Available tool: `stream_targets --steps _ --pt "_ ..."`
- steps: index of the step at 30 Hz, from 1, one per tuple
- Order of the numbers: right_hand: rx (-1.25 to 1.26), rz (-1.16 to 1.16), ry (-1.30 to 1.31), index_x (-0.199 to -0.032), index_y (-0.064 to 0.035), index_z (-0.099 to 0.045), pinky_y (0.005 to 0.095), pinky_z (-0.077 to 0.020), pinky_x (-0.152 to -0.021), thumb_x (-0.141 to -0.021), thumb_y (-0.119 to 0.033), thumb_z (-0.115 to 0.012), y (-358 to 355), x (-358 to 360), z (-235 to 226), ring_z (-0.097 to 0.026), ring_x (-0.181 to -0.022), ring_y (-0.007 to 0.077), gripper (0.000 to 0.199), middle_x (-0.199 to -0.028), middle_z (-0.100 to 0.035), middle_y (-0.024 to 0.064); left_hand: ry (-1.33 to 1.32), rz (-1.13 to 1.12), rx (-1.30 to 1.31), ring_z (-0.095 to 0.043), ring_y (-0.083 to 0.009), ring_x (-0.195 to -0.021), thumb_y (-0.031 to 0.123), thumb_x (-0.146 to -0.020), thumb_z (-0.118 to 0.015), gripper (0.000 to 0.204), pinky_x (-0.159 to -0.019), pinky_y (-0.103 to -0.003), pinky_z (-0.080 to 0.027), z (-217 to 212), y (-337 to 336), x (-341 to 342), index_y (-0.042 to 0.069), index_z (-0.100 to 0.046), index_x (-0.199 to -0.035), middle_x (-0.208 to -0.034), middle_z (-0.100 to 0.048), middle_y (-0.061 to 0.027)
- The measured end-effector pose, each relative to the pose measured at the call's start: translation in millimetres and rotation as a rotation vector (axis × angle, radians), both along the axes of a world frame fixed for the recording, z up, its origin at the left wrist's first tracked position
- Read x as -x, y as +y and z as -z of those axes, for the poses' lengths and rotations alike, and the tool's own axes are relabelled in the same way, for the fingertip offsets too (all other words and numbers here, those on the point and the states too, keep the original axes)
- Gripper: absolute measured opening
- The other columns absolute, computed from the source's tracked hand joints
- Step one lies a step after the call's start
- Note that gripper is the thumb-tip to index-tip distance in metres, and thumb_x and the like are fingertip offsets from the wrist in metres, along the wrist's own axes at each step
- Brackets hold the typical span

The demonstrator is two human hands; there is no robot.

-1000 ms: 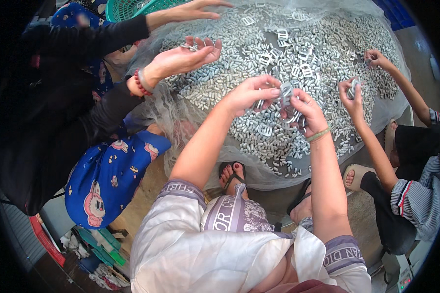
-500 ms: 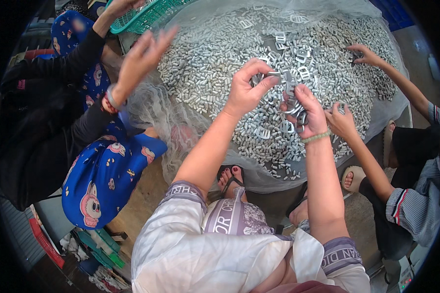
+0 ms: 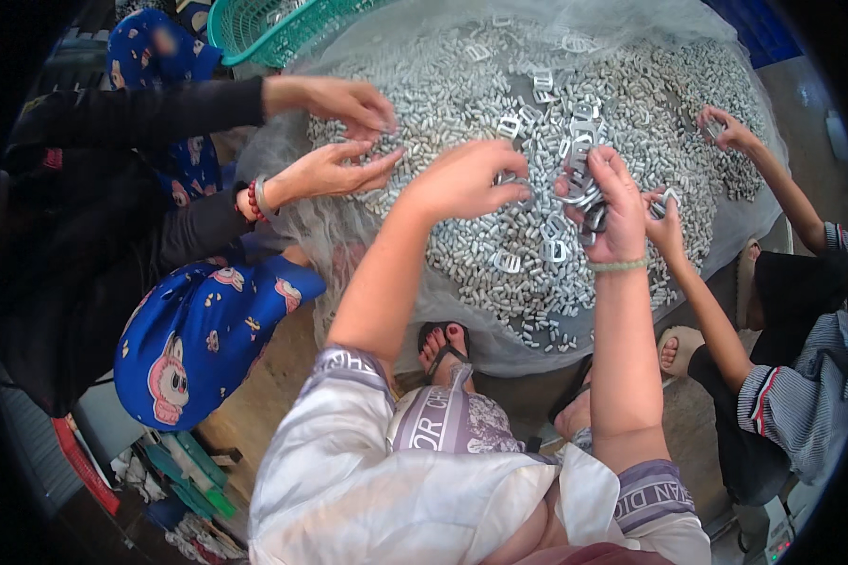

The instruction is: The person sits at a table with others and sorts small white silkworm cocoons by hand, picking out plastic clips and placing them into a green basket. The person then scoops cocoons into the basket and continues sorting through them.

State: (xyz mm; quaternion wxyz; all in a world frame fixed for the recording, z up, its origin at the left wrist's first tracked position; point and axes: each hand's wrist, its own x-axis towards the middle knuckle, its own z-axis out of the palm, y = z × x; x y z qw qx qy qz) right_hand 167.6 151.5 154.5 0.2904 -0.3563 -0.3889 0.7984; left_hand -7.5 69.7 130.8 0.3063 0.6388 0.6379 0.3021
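Metal slide buckles (image 3: 586, 188) are stacked in my right hand (image 3: 618, 221), its thumb and fingers closed around them above the pile. To its left, my left hand (image 3: 466, 179) hovers with curled fingers. A grey metal bit shows between its thumb and forefinger, too small to name. Beneath both hands spreads a wide heap of small silvery cylindrical pieces (image 3: 405, 202). Loose buckles (image 3: 507, 261) lie scattered over it, thickest in front of my right hand.
Whitish netting (image 3: 297, 212) lies under the heap. At the left, a co-worker's two hands (image 3: 334, 174) reach over it; another person's hands (image 3: 664, 226) work at the right. A green basket (image 3: 264, 42) stands at the far left, a blue crate (image 3: 758, 28) at the far right.
My left hand has moved left and down, away from my right hand, which keeps its buckles. The left co-worker's hands have come over the heap. The right co-worker's far hand has lifted slightly.
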Motion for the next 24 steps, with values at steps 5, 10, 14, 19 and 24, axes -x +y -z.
stream_targets --steps 5,10,14,19,24 --pt "-0.312 0.076 -0.190 -0.088 -0.0061 -0.056 0.0206 -0.0384 -0.045 -0.081 -0.012 -0.062 1 22 -12 -0.053 -0.058 0.0075 0.012 -0.070 -0.059 0.0033 -1.801 -0.176 -0.200 -0.057 -0.0162 -0.086 0.019 -0.080 -0.056 0.030 -0.072 -0.031 -0.048 20 12 -27 0.008 -0.053 -0.108 -0.101 -0.058 -0.0049" --pt "-1.235 0.345 -0.510 -0.084 -0.0072 -0.059 0.0328 -0.0421 -0.073 -0.071 -0.015 -0.066 22 54 -27 -0.054 -0.082 0.0233 0.017 -0.087 -0.058 0.0071 -2.021 -0.417 -0.338 -0.054 -0.0223 -0.098 0.032 -0.087 -0.049 0.036 -0.081 -0.033 -0.046 -29 62 -71 0.008 -0.048 -0.114 -0.109 -0.053 -0.0099" --pt "-1.387 0.261 -0.688 -0.088 -0.0109 -0.061 0.0423 -0.0359 -0.086 -0.073 -0.027 -0.064 23 82 -61 -0.048 -0.100 0.0296 0.022 -0.104 -0.055 0.0100 -2.033 -0.518 -0.306 -0.050 -0.0284 -0.098 0.046 -0.087 -0.043 0.048 -0.087 -0.043 -0.042 8 97 -64 0.007 -0.044 -0.115 -0.113 -0.049 -0.0114" --pt "-1.481 0.395 -0.720 -0.104 -0.0146 -0.062 0.0436 -0.0325 -0.092 -0.078 -0.034 -0.060 45 80 -74 -0.046 -0.107 0.0301 0.032 -0.113 -0.053 0.0111 -2.236 -0.275 -0.435 -0.053 -0.0290 -0.096 0.041 -0.088 -0.043 0.045 -0.083 -0.040 -0.045 -14 125 -69 0.006 -0.045 -0.116 -0.112 -0.051 -0.0123" --pt "-1.072 0.338 -0.296 -0.106 -0.0062 -0.060 0.0324 -0.0384 -0.088 -0.084 -0.018 -0.055 54 51 -72 -0.049 -0.105 0.0218 0.026 -0.111 -0.054 0.0113 -2.301 -0.530 -0.576 -0.058 -0.0238 -0.085 0.038 -0.087 -0.044 0.037 -0.068 -0.033 -0.051 -27 123 -86 0.007 -0.054 -0.103 -0.096 -0.059 -0.0096"
